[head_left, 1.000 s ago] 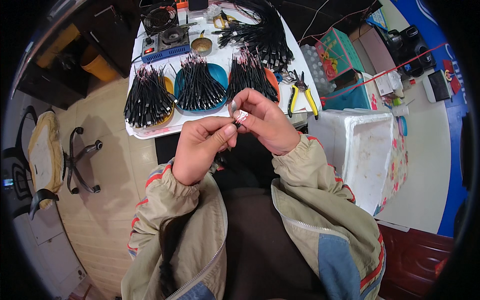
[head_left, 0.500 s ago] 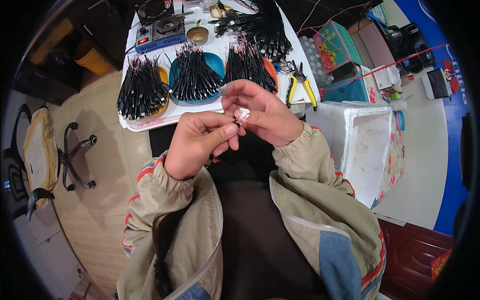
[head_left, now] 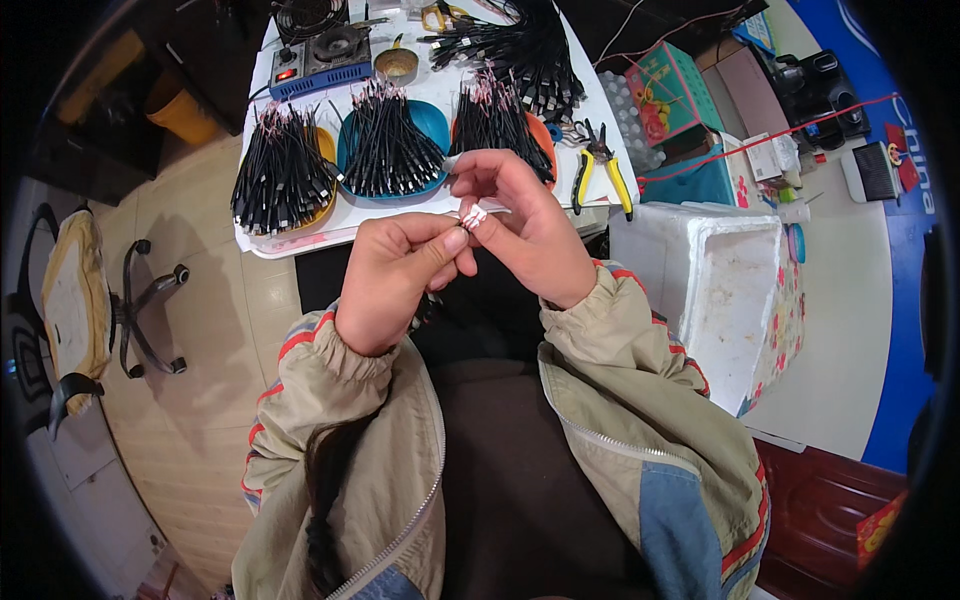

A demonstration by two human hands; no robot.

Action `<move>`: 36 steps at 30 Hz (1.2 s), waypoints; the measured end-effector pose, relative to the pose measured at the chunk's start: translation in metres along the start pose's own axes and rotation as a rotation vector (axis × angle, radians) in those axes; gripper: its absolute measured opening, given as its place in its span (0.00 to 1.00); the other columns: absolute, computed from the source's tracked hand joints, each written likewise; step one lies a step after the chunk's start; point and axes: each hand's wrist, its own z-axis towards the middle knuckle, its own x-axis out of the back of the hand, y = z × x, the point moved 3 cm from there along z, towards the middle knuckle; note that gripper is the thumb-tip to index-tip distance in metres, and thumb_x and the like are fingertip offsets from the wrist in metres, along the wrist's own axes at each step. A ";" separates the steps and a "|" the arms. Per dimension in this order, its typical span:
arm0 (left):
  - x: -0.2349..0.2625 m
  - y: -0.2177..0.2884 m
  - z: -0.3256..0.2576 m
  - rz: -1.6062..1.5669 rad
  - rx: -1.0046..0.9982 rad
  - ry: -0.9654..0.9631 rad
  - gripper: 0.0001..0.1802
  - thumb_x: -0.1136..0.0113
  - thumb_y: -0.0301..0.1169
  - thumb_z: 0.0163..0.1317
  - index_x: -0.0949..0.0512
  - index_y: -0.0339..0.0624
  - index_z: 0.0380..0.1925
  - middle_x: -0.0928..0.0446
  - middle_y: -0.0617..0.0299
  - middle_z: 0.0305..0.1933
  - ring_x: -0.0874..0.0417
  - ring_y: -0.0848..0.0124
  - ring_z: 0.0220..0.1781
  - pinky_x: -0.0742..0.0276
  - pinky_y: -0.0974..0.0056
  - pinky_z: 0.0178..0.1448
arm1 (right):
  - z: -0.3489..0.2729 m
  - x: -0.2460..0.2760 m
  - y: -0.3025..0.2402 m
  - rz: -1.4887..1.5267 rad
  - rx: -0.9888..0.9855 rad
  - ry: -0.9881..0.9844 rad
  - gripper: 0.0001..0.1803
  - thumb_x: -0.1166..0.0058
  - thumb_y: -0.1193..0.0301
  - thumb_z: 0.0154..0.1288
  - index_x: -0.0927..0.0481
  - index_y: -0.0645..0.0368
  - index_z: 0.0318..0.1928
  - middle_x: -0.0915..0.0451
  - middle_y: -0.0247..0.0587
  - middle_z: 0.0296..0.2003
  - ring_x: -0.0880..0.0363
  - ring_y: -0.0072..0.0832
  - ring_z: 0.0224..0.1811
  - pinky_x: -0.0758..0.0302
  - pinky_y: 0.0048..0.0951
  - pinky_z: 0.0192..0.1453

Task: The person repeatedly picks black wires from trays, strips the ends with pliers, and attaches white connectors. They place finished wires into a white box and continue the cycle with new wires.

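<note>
In front of my chest, below the table edge, my two hands meet. Between thumb and forefinger my left hand (head_left: pixel 392 278) pinches the end of a thin black cable, mostly hidden by the fingers. My right hand (head_left: pixel 530 235) is closed with its thumb against a small white piece (head_left: pixel 474 217) with reddish lines, right beside the cable end. Its forefinger curls above, with something pale at the tip. Just beyond lie bundles of black cables with USB plugs and bare reddish wire ends, in a yellow tray (head_left: pixel 327 148), a blue tray (head_left: pixel 430 125) and an orange tray (head_left: pixel 543 137).
Yellow-handled wire strippers (head_left: pixel 598 175) lie right of the trays. Behind stand a blue-grey heating device (head_left: pixel 322 72), a small metal pan (head_left: pixel 396 66) and a larger cable pile (head_left: pixel 520 55). A white foam box (head_left: pixel 700 260) is at my right, a wheeled chair (head_left: pixel 80 300) far left.
Both hands have shifted slightly up and left, still together. The white piece has turned a little between the fingers.
</note>
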 end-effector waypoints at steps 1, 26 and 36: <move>0.001 0.001 0.000 0.047 -0.004 0.012 0.09 0.45 0.27 0.67 0.20 0.31 0.36 0.22 0.62 0.26 0.37 0.83 0.20 0.41 0.76 0.24 | -0.001 0.000 0.001 -0.027 -0.016 0.014 0.22 0.49 0.72 0.67 0.34 0.59 0.60 0.30 0.35 0.48 0.33 0.22 0.54 0.31 0.26 0.57; 0.000 -0.001 -0.004 -0.056 0.082 -0.090 0.10 0.45 0.28 0.67 0.20 0.31 0.38 0.25 0.66 0.26 0.37 0.86 0.21 0.45 0.78 0.24 | -0.010 -0.002 0.009 0.553 -0.297 -0.019 0.18 0.49 0.72 0.69 0.32 0.58 0.57 0.28 0.35 0.46 0.29 0.18 0.46 0.29 0.21 0.49; 0.005 -0.002 -0.007 0.059 0.030 -0.030 0.09 0.46 0.27 0.66 0.20 0.31 0.37 0.26 0.67 0.25 0.38 0.86 0.20 0.46 0.78 0.23 | -0.010 -0.008 0.014 0.405 -0.169 0.040 0.20 0.46 0.72 0.67 0.34 0.61 0.56 0.30 0.35 0.46 0.30 0.22 0.49 0.32 0.24 0.56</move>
